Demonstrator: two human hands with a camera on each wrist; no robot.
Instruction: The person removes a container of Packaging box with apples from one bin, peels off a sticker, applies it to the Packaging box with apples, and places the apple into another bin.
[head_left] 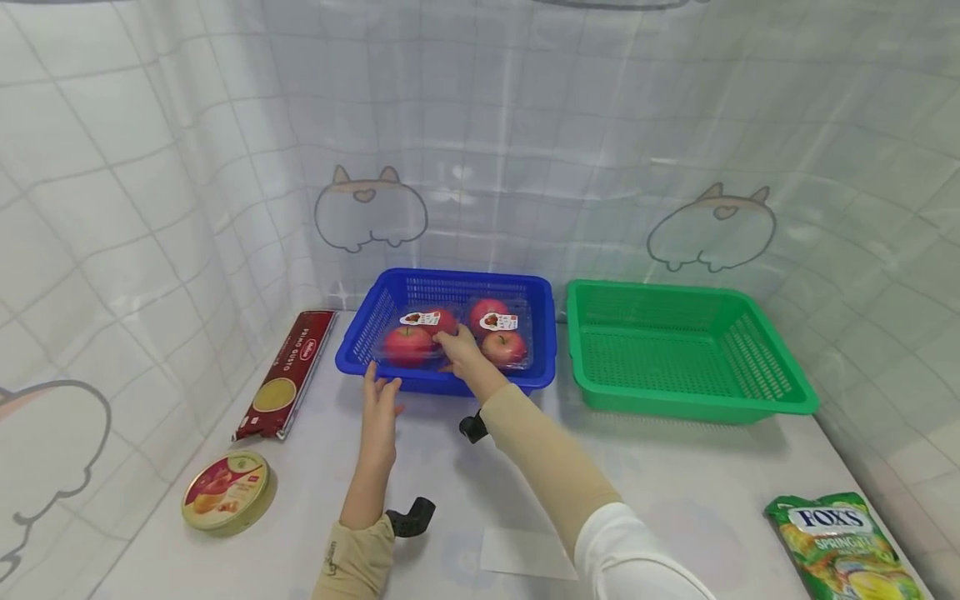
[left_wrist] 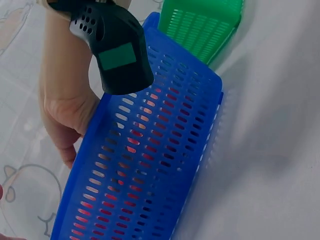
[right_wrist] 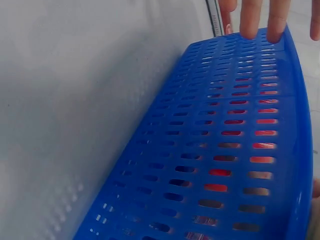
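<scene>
My right hand (head_left: 467, 354) reaches over the front rim of a blue basket (head_left: 446, 383). Its bent fingers and thumb grip the right edge of a clear plastic pack of apples (head_left: 408, 346); the rim hides part of this hand (left_wrist: 70, 115) in the left wrist view. A second pack of apples (head_left: 504, 348) lies to its right in the same basket. Just before the basket's front left corner, my left hand (head_left: 380, 410) is held up with fingers extended and spread, grasping nothing. The right wrist view shows its fingers (right_wrist: 250, 20) by the basket's outer wall.
An empty green basket (head_left: 690, 400) stands to the right of the blue one. At left lie a dark red pasta packet (head_left: 292, 375) and a round gold tin (head_left: 225, 492). A green FOX'S bag (head_left: 843, 546) is at front right. Patterned curtains enclose the table.
</scene>
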